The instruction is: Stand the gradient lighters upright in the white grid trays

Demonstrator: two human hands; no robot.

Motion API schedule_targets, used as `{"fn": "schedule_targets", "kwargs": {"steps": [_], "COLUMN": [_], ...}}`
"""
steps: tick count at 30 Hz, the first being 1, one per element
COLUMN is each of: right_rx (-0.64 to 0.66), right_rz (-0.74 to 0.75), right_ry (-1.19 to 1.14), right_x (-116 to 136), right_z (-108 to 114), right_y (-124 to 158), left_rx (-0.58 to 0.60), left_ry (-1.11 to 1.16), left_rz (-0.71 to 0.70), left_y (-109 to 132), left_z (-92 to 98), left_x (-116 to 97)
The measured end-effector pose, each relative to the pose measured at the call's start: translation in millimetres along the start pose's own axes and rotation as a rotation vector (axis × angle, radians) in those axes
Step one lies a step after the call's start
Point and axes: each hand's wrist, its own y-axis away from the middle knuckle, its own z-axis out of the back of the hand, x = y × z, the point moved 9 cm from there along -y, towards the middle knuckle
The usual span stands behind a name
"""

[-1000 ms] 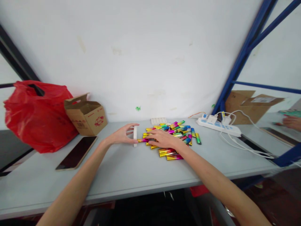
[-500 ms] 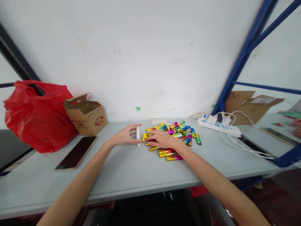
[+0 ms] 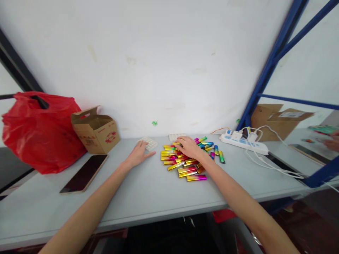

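A small white compartmented tray lies flat on the table near the wall. My left hand rests at its near left edge, thumb stretched out to the right and apart from the other fingers. A heap of shiny lighters, yellow, red, magenta, green and blue, spreads over the middle of the table. Above the heap's back left part is my right hand, its fingers apart and bent down over the lighters. Just behind its fingertips, a second white tray stands against the wall, partly hidden.
A red plastic bag, an opened cardboard box and a phone are on the left. At right are a power strip with white cables, a blue frame post and another box. Another person's hand shows far right.
The white tray at my left hand was upright on edge in its grasp; now it lies flat farther back and left. My right hand has moved back and right across the lighters.
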Motion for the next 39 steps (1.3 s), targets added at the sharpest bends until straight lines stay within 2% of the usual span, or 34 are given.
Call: {"fn": "schedule_targets", "kwargs": {"steps": [4,7,10,13,17,20,22,25,28,30,34,36,39], "right_rx": [0.022,0.125,0.169,0.162,0.171,0.188,0.197,0.141,0.086,0.076,0.1,0.144,0.17], "right_rz": [-0.172,-0.189,-0.117,-0.095,-0.097,-0.118,-0.13,-0.158,-0.216,-0.256,-0.283,-0.266,-0.267], "right_ry": [0.081,0.058,0.023,0.046,0.106,0.109,0.097,0.088,0.119,0.147,0.146,0.131,0.125], "right_x": [-42.4,-52.7,-46.2,-41.0,-36.5,-35.8,-36.7,-43.2,-57.3,-67.5,-77.9,-77.6,-77.7], "right_z": [0.1,-6.7,-9.8,-7.7,-3.0,-0.5,-0.3,3.9,8.2,9.5,7.1,2.4,-0.2], "right_y": [3.7,4.8,2.5,1.0,2.4,3.5,4.0,4.5,7.1,9.1,10.0,9.2,8.7], "left_rx": [0.15,0.214,0.183,0.13,0.131,0.121,0.12,0.095,0.055,0.051,0.116,0.137,0.16], "left_ry": [-0.092,-0.182,-0.259,-0.351,-0.384,-0.381,-0.377,-0.392,-0.414,-0.407,-0.362,-0.346,-0.326], "left_rz": [-0.088,-0.133,-0.143,-0.092,-0.105,-0.101,-0.107,-0.105,-0.105,-0.146,-0.262,-0.277,-0.266], "left_y": [-0.7,-0.4,-2.5,-11.4,-36.2,-56.5,-64.2,-67.0,-66.4,-67.9,-78.1,-86.5,-98.4], "left_z": [2.5,10.9,14.4,7.3,-12.3,-17.8,-18.5,-16.0,-15.4,-21.2,-47.5,-59.7,-72.5], "left_x": [2.3,4.2,-2.8,-15.4,-34.8,-36.3,-34.7,-34.3,-45.0,-61.2,-98.1,-107.8,-110.7]}}
